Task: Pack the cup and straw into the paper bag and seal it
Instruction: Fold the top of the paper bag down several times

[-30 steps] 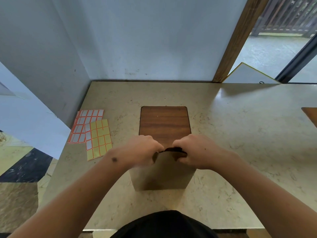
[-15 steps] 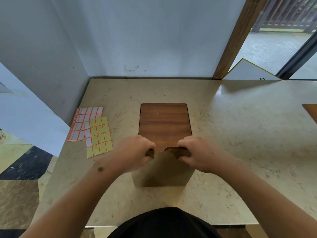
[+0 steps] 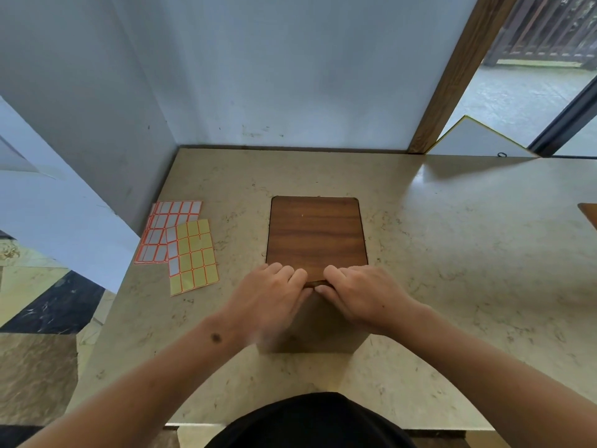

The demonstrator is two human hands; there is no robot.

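Fingers point(image 3: 284, 274) of both hands curl over the bag point(image 3: 318, 331) top, pressing it closed; sealing likely remains, labels point(image 3: 181, 244) untouched left of it.

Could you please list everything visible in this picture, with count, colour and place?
Brown paper bag: one, brown, standing near the counter's front edge, top held by both hands.
Wooden inset panel: one, dark brown, behind the bag.
Label sticker sheets: two overlapping, orange-bordered white and yellow, left of the panel.
Beige marble counter: one, beige.
White board: one, yellow-edged, far right.
Left hand: gripping the bag top.
Right hand: gripping the bag top.
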